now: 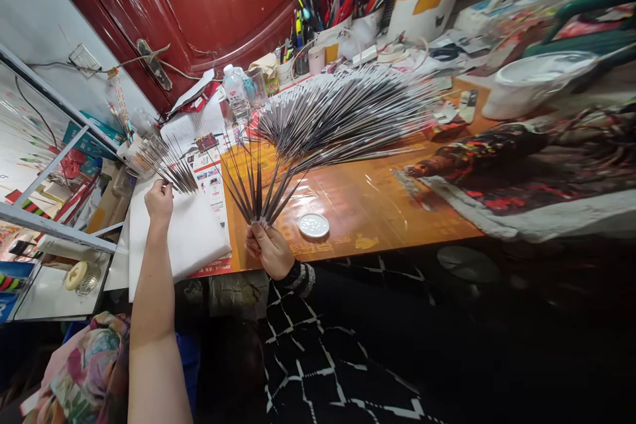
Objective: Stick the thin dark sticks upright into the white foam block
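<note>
The hands are apart: the right hand (268,250) clamps one fan of quills (258,195); the left hand (159,202) is at a second bunch (171,169), grip unclear. A third, larger fan (342,112) lies on the table (377,212).

Your right hand (268,252) grips a fan of thin dark spines (258,195) over the orange tabletop (377,225). Your left hand (159,204) sits just below a smaller spread of spines (166,165), above a white sheet (179,238), and a large fanned heap of spines (342,112) lies beyond.
</note>
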The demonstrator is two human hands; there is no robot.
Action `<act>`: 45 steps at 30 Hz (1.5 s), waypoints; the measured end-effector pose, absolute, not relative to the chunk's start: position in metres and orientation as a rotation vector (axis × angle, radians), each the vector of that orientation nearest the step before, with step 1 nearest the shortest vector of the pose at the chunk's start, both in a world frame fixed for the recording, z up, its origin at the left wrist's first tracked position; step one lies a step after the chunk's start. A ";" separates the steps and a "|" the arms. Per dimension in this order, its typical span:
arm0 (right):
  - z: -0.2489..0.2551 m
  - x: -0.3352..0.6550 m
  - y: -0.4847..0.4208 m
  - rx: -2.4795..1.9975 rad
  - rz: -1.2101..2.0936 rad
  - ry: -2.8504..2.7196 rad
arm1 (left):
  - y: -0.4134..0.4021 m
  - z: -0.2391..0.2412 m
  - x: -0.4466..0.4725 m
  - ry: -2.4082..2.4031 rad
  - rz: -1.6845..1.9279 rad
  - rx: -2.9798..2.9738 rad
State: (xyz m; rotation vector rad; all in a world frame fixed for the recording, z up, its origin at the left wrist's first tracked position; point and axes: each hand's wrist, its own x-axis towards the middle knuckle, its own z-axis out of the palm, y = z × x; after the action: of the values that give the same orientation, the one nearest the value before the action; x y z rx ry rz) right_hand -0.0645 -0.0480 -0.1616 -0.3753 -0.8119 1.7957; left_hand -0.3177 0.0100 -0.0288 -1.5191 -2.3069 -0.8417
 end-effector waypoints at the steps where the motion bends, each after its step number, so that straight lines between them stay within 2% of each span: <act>1: -0.161 -0.064 -0.048 -0.377 1.795 -0.811 | 0.011 -0.031 -0.319 -2.323 -0.851 -1.520; 15: -0.157 -0.064 -0.050 -0.379 1.811 -0.791 | 0.011 -0.050 -0.325 -2.402 -1.021 -1.506; 23: -0.158 -0.066 -0.048 -0.355 1.825 -0.816 | 0.000 -0.033 -0.314 -2.313 -0.731 -1.409; 25: -0.158 -0.066 -0.049 -0.361 1.819 -0.809 | -0.011 -0.029 -0.293 -2.311 -0.837 -1.526; 30: -0.159 -0.066 -0.049 -0.406 1.820 -0.797 | -0.051 -0.024 -0.219 -2.397 -1.557 -2.332; 33: -0.163 -0.068 -0.051 -0.431 1.805 -0.803 | -0.067 -0.023 -0.186 -2.282 -1.747 -2.559; 41: -0.163 -0.068 -0.052 -0.454 1.791 -0.814 | -0.068 -0.010 -0.192 -2.202 -1.890 -2.306; 45: -0.158 -0.067 -0.051 -0.461 1.777 -0.763 | -0.045 -0.001 -0.235 -2.069 -1.661 -1.871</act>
State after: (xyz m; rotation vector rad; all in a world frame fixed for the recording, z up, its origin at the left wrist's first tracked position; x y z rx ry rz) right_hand -0.0673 -0.0506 -0.1578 -0.4607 -0.7630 1.7772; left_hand -0.2347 -0.0450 -0.0005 -1.8705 -2.0688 -1.6606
